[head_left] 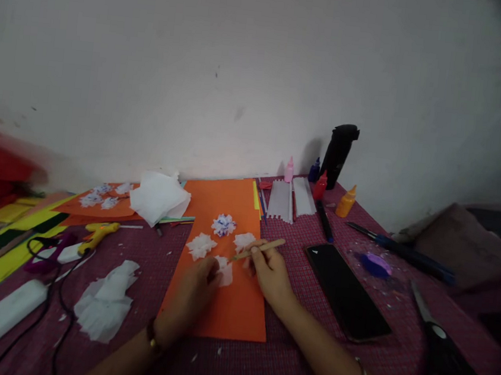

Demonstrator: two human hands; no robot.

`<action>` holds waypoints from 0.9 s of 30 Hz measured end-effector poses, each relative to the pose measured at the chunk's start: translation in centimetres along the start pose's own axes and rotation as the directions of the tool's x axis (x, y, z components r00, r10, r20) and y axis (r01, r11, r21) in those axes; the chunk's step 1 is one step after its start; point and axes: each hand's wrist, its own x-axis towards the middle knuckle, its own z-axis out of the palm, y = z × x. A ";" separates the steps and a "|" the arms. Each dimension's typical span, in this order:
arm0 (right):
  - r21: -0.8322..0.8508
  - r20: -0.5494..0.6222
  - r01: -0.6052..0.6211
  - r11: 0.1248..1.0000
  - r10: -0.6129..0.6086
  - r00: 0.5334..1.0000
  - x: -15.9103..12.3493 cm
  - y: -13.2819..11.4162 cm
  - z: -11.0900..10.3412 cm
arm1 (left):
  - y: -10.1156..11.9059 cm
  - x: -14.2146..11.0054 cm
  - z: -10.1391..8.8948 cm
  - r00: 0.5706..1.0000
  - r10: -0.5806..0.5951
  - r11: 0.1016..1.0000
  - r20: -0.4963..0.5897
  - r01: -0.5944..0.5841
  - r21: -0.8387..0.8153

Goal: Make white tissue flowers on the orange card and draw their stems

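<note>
An orange paper sheet (225, 209) lies on the table in front of me. On it sit tissue flowers: a blue-tinted one (224, 225), a white one (201, 245) and another white one (244, 240). My left hand (195, 292) pinches a small white tissue piece (225, 271) on the sheet. My right hand (271, 273) is closed round a thin wooden stick (266, 248), its tip pointing at that tissue piece.
A black phone (347, 292) lies right of the sheet, black scissors (440, 344) further right. Paint bottles (346, 202) and a black flask (338, 154) stand by the wall. A yellow glue gun (99, 234), loose tissue (106, 300) and coloured papers (13, 228) lie left.
</note>
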 end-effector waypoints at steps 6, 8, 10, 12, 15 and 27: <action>-0.211 0.097 0.057 0.976 -0.038 0.995 -1.6 -0.3 -0.2 | 0.3 0.5 -0.1 0.997 -0.067 0.996 -0.035 0.065 -0.057; -0.250 0.114 0.069 0.966 -0.042 0.993 -1.7 -0.1 0.0 | 0.3 0.7 0.0 0.997 -0.069 0.996 -0.046 0.066 -0.054; -0.272 0.114 0.066 0.960 -0.036 0.993 -1.6 0.2 0.2 | 0.2 0.7 -0.1 0.997 -0.061 0.997 -0.046 0.058 -0.059; -0.276 0.103 0.052 0.960 -0.024 0.994 -1.5 0.4 0.3 | 0.1 0.4 -0.4 0.998 -0.036 0.997 -0.044 0.033 -0.070; -0.259 0.098 0.053 0.964 -0.028 0.995 -1.5 0.5 0.3 | 0.1 -1.2 -1.1 0.993 0.118 0.993 -0.020 -0.118 0.009; -0.140 0.090 -0.082 0.987 0.095 0.991 -1.6 1.6 0.6 | 0.7 -6.8 1.4 0.793 0.518 0.724 0.319 -0.606 0.330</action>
